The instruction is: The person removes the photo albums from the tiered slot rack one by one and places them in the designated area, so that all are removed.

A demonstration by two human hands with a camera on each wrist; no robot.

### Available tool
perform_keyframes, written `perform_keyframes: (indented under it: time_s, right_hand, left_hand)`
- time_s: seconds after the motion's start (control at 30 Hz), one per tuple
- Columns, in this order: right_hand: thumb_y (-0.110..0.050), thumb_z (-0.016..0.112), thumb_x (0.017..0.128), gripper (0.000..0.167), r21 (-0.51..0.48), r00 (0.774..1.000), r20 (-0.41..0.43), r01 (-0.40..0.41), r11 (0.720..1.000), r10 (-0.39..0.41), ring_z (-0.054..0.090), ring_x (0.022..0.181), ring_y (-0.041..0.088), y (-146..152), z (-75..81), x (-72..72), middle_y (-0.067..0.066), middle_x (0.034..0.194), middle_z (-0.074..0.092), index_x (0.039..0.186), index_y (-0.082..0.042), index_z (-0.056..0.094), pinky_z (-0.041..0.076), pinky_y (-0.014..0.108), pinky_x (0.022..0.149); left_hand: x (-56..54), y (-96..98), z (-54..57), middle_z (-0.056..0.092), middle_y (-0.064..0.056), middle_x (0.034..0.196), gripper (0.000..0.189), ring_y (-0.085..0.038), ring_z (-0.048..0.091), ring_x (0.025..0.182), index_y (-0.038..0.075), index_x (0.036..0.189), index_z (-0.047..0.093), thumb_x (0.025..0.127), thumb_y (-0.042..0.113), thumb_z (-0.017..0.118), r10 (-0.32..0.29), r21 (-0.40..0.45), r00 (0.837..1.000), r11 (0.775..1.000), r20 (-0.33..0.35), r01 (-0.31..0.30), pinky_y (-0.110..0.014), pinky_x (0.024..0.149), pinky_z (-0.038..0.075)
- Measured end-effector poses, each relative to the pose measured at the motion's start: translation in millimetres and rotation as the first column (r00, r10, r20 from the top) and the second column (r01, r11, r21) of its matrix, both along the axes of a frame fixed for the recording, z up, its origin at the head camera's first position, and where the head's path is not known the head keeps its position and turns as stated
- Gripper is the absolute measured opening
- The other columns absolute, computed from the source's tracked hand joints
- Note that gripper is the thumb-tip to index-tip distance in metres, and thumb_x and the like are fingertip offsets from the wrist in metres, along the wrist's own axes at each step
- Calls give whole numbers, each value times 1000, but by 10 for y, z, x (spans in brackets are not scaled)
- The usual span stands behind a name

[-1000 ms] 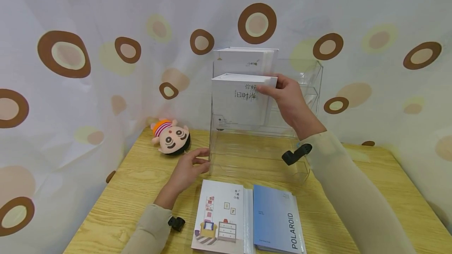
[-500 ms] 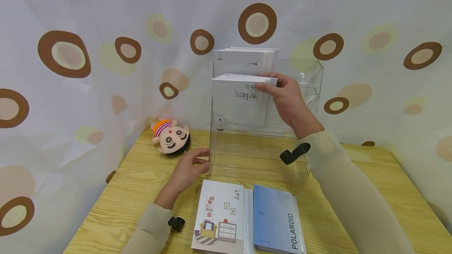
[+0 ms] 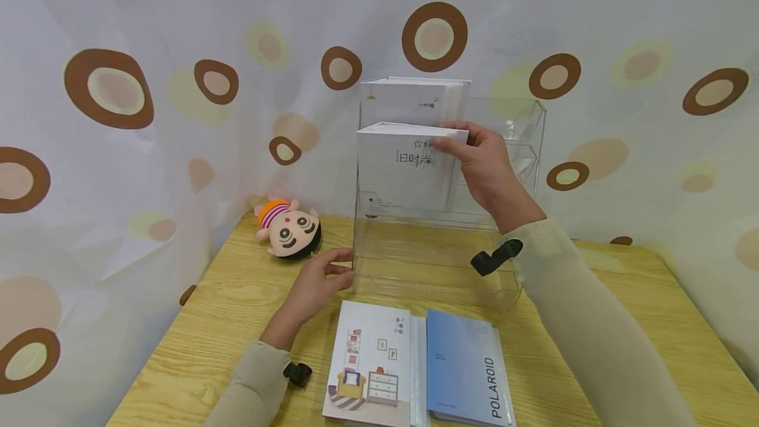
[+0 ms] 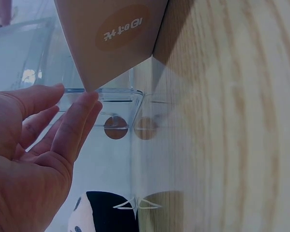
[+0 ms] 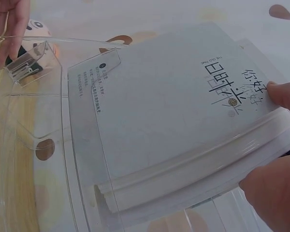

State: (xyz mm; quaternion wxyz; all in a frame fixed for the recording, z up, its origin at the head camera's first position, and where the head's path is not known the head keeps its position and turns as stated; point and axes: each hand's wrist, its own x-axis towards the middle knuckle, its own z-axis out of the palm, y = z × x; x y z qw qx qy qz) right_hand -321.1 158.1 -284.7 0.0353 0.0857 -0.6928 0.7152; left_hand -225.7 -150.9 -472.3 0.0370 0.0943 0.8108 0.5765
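My right hand [image 3: 489, 167] pinches the upper right corner of a white photo album [image 3: 403, 167], thumb on its front cover. The album's lower edge sits behind the front lip of the middle tier of a clear acrylic rack [image 3: 427, 262], as the right wrist view shows. Behind it, higher up, a second white album [image 3: 403, 101] stands in the top tier. My left hand [image 3: 314, 285] has its fingers extended, fingertips at the rack's lower left side. In the left wrist view the fingers [image 4: 70, 123] touch the acrylic edge.
In front of the rack, a white album with a room drawing [image 3: 367, 364] and a blue POLAROID album [image 3: 465, 368] lie on the wooden table [image 3: 190, 361]. A plush doll [image 3: 290, 232] lies at the back left. A dotted curtain [image 3: 178, 12] hangs behind.
Almost nothing differs. The head view has shifted very slightly; both hands and the album keep their places at the rack.
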Motion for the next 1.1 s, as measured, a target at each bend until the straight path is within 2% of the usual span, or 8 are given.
perform_keyframes:
  time_s: [0.33, 0.6, 0.8, 0.97, 1.1]
  right_hand:
    - [-20, 86, 102, 34, -2, 1000, -1, -2, 1000, 2, 64, 132, 22, -8, 21, -5, 0, 135, 74, 134, -13, 77, 49, 46, 127]
    - [-21, 85, 103, 31, 16, 1000, -2, 2, 1000, -2, 67, 128, 21, 8, 53, 12, 0, 131, 76, 132, -13, 77, 53, 39, 118]
    - [-25, 85, 103, 34, 30, 1000, -8, -2, 1000, 2, 68, 129, 22, 40, 90, 31, 0, 135, 76, 134, -15, 76, 52, 48, 124]
    - [-25, 85, 103, 33, 37, 1000, -26, 0, 999, 1, 68, 128, 22, 69, 116, 25, -1, 133, 77, 134, -15, 76, 53, 46, 121]
    - [-25, 85, 103, 35, 33, 1000, -29, -2, 999, 3, 68, 130, 23, 85, 140, 27, 0, 136, 75, 135, -15, 76, 52, 51, 125]
  left_hand:
    - [4, 0, 20, 67, -22, 154, 50, -37, 73, 128, 1, 157, 62, 108, 5, 73, -9, 9, 1000, 1000, 1, 9, -42, 98, 71]
    - [-3, -8, 3, 67, -22, 155, 50, -38, 73, 128, 2, 157, 61, 108, 5, 73, -12, 7, 1000, 1000, 0, 12, -42, 98, 71]
    - [-10, -7, -4, 66, -22, 155, 52, -38, 72, 129, 2, 158, 61, 108, 4, 73, -11, 17, 1000, 1000, 8, 10, -41, 99, 71]
    - [-12, -6, -2, 66, -23, 155, 51, -38, 73, 128, 1, 157, 61, 108, 5, 73, -13, 17, 1000, 1000, 5, 13, -41, 98, 71]
    - [-1, -13, -1, 66, -24, 155, 50, -38, 72, 128, 0, 157, 61, 108, 6, 73, -23, 18, 1000, 1000, 1, 23, -42, 98, 71]
